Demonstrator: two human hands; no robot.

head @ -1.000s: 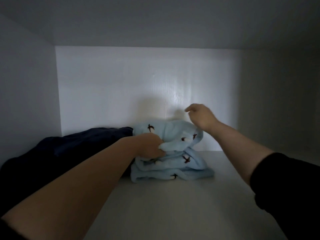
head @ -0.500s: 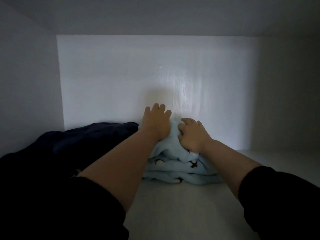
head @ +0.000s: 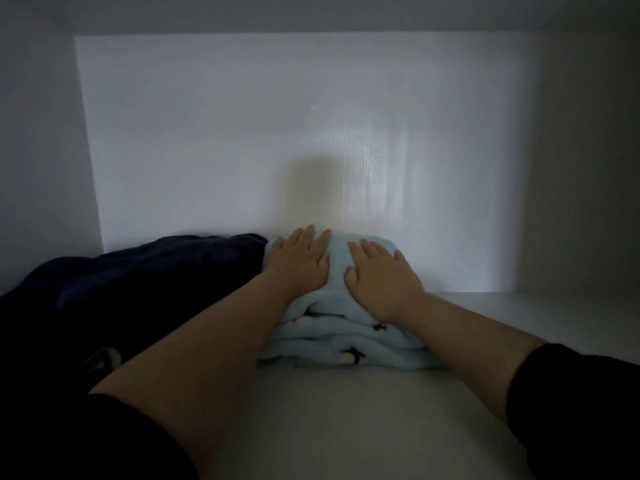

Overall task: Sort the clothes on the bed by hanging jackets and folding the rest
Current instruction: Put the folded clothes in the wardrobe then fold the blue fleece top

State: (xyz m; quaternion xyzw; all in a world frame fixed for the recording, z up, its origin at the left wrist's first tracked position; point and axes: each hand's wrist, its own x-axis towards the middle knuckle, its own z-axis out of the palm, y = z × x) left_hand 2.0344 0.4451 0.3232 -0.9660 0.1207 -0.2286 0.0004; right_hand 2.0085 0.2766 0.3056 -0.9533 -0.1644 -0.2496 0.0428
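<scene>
Head view, single camera. My left hand [head: 301,261] lies flat on top of the folded light blue garment [head: 346,337], fingers straight and close together, pointing toward the far panel [head: 277,133]. My right hand [head: 381,275] lies flat just beside it on the same top surface, fingers straight and slightly spread. Both palms press down; neither hand grips the fabric.

The light blue garment sits on the white shelf [head: 346,417], folded in several layers with small dark figures printed on it, its far edge at or near the far panel. On its left, touching it, lies a dark navy garment [head: 156,271], loosely heaped and running toward the near left. Black sleeves [head: 581,403] are pushed up on both forearms.

Compared with half a second ago: my right hand then had its fingers curled into the fabric; they are now straight. My left hand reached over the far top edge; it now rests flatter on the top. A second ago the left hand gripped the pile's left side and the right hung above it, clear of the cloth. The pile is lower and more compact now.
</scene>
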